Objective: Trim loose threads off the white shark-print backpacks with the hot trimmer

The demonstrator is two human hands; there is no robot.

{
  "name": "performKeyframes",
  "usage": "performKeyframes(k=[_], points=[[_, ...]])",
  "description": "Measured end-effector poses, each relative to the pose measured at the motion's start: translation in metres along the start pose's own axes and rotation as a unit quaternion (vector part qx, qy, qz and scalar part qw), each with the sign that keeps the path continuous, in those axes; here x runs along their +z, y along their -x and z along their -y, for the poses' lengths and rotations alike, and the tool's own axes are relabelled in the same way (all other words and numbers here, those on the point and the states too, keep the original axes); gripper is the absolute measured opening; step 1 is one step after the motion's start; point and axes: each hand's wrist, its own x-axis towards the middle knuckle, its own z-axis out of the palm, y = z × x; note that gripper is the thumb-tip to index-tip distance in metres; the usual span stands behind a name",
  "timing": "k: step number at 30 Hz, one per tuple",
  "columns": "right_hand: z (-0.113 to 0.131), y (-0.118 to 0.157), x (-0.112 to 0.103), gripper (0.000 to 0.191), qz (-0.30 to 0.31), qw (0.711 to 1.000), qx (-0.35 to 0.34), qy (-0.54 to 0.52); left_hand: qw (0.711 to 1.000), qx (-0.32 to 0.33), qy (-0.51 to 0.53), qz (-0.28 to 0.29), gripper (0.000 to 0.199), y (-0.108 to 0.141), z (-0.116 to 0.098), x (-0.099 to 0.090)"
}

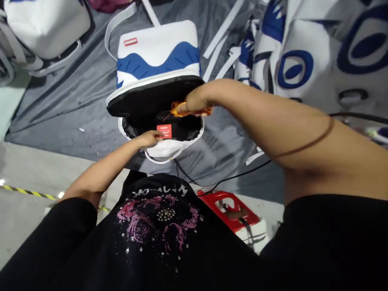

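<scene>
A white and blue backpack (157, 44) lies on the grey cloth with its front panel folded back, showing the black lining (151, 97). My left hand (150, 138) is closed at the near rim of the opening, its fingertips on the lower left of a red label (164, 131) inside. Above the opening, my right hand (197, 100) is wrapped round orange-handled thread snips (179, 110). Their thin tip points left and down, over the dark interior and apart from the label. My fingers cover part of the handle.
More white and blue bags (295, 68) are piled at the right, and another white bag (48, 28) sits at upper left. Loose white straps (222, 30) lie on the grey cloth (69, 105). A black cord (233, 176) runs near a red and white object (233, 210) below.
</scene>
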Motion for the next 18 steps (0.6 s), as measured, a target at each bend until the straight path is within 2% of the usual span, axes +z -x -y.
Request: performKeyframes(k=[2,3,4,6,8,10,11,13,15,18], points=[[0.003,0.004,-0.008,0.054,0.119,0.99,0.033,0.068,0.985,-0.026,0.078,0.15,0.05,-0.01,0.01,-0.012],[0.002,0.003,-0.011,0.057,0.139,0.985,0.037,0.093,0.977,-0.023,0.097,0.186,0.05,-0.01,0.014,-0.015],[0.0,0.0,-0.013,0.061,0.135,0.984,0.032,0.109,0.975,-0.025,0.1,0.197,0.048,-0.008,0.016,-0.017],[-0.008,-0.01,-0.016,0.068,0.121,0.984,0.028,0.126,0.984,-0.04,0.039,0.167,0.043,0.001,0.015,-0.011],[-0.019,-0.024,-0.019,0.072,0.099,0.986,0.04,0.129,0.988,0.006,-0.117,0.101,0.032,0.016,0.007,0.006],[-0.029,-0.037,-0.022,0.072,0.068,0.989,0.049,0.125,0.961,0.082,-0.261,0.033,0.019,0.034,-0.004,0.03],[-0.034,-0.043,-0.023,0.071,0.055,0.99,0.049,0.123,0.946,0.11,-0.304,0.007,0.02,0.043,-0.008,0.042],[-0.039,-0.051,-0.022,0.069,0.042,0.991,0.037,0.121,0.93,0.147,-0.337,-0.019,0.027,0.061,-0.01,0.064],[-0.04,-0.054,-0.02,0.067,0.048,0.991,0.015,0.123,0.918,0.16,-0.361,-0.034,0.026,0.074,-0.005,0.077],[-0.037,-0.047,-0.015,0.066,0.093,0.987,-0.029,0.128,0.909,0.155,-0.384,-0.049,0.021,0.084,0.007,0.078]])
